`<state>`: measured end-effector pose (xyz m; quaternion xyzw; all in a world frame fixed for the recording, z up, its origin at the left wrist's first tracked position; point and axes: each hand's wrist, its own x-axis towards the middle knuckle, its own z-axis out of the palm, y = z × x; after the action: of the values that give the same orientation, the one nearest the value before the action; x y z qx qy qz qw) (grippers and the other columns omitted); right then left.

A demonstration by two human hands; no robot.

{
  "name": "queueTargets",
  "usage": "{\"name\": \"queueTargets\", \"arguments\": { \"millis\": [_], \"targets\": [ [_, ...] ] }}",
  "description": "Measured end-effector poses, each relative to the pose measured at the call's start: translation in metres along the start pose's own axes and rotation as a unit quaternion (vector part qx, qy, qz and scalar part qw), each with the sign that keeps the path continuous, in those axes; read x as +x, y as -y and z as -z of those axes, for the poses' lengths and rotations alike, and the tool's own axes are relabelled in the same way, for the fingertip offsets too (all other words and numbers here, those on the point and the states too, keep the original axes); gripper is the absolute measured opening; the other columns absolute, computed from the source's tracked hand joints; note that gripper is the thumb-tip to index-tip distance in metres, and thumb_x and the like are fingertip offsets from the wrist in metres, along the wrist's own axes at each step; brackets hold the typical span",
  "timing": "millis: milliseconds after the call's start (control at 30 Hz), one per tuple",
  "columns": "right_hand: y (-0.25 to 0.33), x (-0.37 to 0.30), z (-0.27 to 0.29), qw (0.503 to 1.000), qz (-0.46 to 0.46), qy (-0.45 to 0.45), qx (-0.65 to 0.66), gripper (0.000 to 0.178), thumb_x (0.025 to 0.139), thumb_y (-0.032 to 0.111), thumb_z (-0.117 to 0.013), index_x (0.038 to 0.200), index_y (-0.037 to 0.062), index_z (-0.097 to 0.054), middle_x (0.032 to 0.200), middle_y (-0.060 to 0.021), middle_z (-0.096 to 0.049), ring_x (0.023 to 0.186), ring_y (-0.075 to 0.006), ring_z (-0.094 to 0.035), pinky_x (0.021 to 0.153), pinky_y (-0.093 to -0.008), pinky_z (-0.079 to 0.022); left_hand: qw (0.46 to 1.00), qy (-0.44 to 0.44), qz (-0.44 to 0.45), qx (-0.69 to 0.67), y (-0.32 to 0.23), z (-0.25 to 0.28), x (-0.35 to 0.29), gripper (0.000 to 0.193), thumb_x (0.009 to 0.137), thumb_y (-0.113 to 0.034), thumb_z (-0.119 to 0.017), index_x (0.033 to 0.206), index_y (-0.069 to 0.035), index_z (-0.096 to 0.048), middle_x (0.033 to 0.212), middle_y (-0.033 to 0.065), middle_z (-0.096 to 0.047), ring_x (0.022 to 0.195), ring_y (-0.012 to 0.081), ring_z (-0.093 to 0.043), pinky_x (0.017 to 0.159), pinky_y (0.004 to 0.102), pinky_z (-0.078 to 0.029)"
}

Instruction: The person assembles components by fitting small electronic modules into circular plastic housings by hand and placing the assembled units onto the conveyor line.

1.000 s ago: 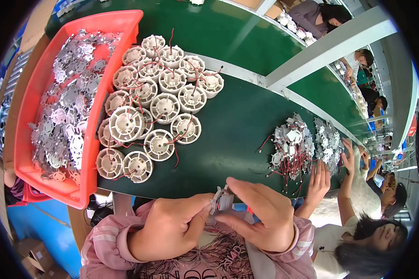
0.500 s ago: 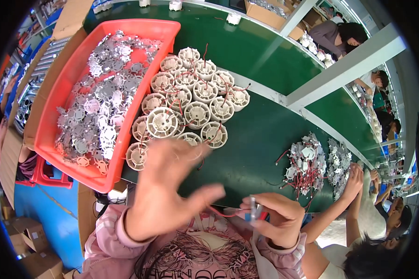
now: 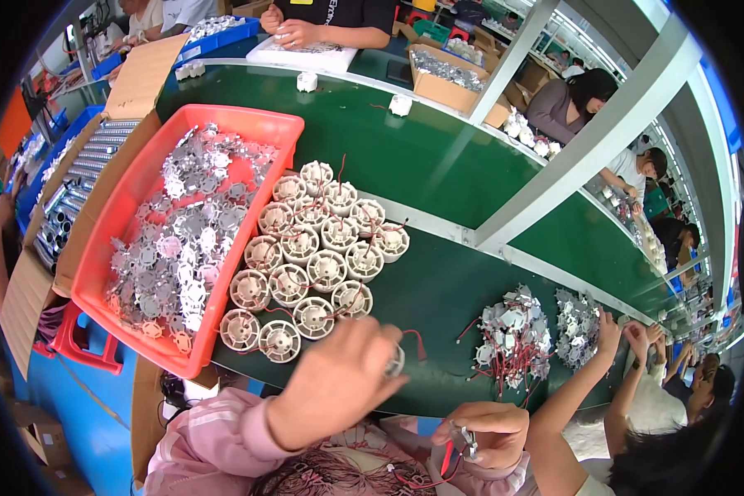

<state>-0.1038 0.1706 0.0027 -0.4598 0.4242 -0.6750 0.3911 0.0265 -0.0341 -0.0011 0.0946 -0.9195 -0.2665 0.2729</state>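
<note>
My left hand (image 3: 339, 384) is closed over a pale round housing, of which only a rim (image 3: 395, 361) shows between thumb and fingers. Beside it a red wire (image 3: 418, 341) sticks out to the right. Behind that hand, upright white round housings (image 3: 326, 270) with red wires stand in a cluster on the green table. Lower right, near my body, my right hand (image 3: 496, 430) pinches a small shiny metal part (image 3: 466, 445). Something red hangs from that part, and a thin red wire runs below. The fingers hide the rest of it.
To the left stands a red tray (image 3: 99, 273) of flat metal plates, next to a cardboard box (image 3: 128, 165) of metal tubes. Piles of wired plates (image 3: 512, 331) and plain plates (image 3: 579, 326) lie at right, by a co-worker's arm (image 3: 583, 380). A white post (image 3: 587, 140) rises beyond.
The view has tilted upward, so the table sits lower. My left hand has gone from spread fingers near the housings to closed around one, farther right. My right hand still grips the metal part.
</note>
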Motion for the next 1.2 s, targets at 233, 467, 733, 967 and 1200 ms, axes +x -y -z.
{"name": "queueTargets", "arguments": {
  "millis": [233, 467, 733, 967, 1200],
  "targets": [
    [-0.003, -0.001, 0.006, 1.0, 0.007, -0.005, -0.007, 0.047, 0.071, -0.001, -0.072, 0.114, -0.013, -0.059, 0.1, -0.0281, -0.065, 0.092, -0.036, -0.065, 0.081, -0.0427, -0.052, 0.989, 0.123, 0.034, 0.07, -0.009, -0.057, -0.003, 0.032, 0.081, -0.024, -0.068, 0.096, 0.0, -0.055, 0.096, 0.0162, -0.055, 0.075, 0.0305, -0.06, 0.057, 0.0347, -0.051],
    [-0.01, -0.003, 0.026, 0.996, -0.013, 0.016, -0.083, 0.044, 0.067, -0.001, -0.074, 0.109, -0.0102, -0.062, 0.102, -0.0239, -0.065, 0.092, -0.0336, -0.065, 0.08, -0.0407, -0.052, 0.991, 0.087, 0.087, -0.052, 0.002, -0.049, -0.016, 0.025, 0.086, -0.011, -0.058, 0.105, 0.004, -0.058, 0.093, 0.0173, -0.057, 0.069, 0.0314, -0.061, 0.056, 0.0371, -0.051],
    [-0.024, 0.019, 0.001, 0.96, 0.017, 0.058, -0.273, 0.047, 0.066, 0.003, -0.075, 0.11, -0.0056, -0.063, 0.105, -0.0199, -0.065, 0.093, -0.0345, -0.064, 0.08, -0.0417, -0.052, 0.978, 0.154, 0.113, -0.079, 0.003, -0.037, -0.015, 0.028, 0.082, -0.002, -0.056, 0.109, 0.001, -0.059, 0.095, 0.0168, -0.058, 0.067, 0.031, -0.06, 0.056, 0.0361, -0.05],
    [-0.026, 0.015, -0.001, 0.964, 0.007, 0.048, -0.261, 0.05, 0.065, -0.002, -0.074, 0.113, -0.0042, -0.061, 0.106, -0.0173, -0.062, 0.092, -0.033, -0.062, 0.08, -0.0412, -0.051, 0.99, 0.114, 0.038, -0.07, 0.013, -0.039, -0.014, 0.025, 0.074, 0.002, -0.061, 0.099, -0.001, -0.064, 0.099, 0.0149, -0.059, 0.071, 0.028, -0.058, 0.058, 0.0342, -0.049],
    [-0.034, 0.012, -0.004, 0.962, 0.017, 0.051, -0.269, 0.045, 0.065, 0.001, -0.074, 0.109, -0.0039, -0.063, 0.104, -0.0184, -0.064, 0.091, -0.034, -0.064, 0.083, -0.0435, -0.051, 0.99, 0.113, 0.002, -0.083, 0.02, -0.041, -0.018, 0.021, 0.067, 0.001, -0.067, 0.088, 0.0, -0.063, 0.1, 0.0132, -0.059, 0.083, 0.0297, -0.057, 0.071, 0.0389, -0.048]
  ]
}}
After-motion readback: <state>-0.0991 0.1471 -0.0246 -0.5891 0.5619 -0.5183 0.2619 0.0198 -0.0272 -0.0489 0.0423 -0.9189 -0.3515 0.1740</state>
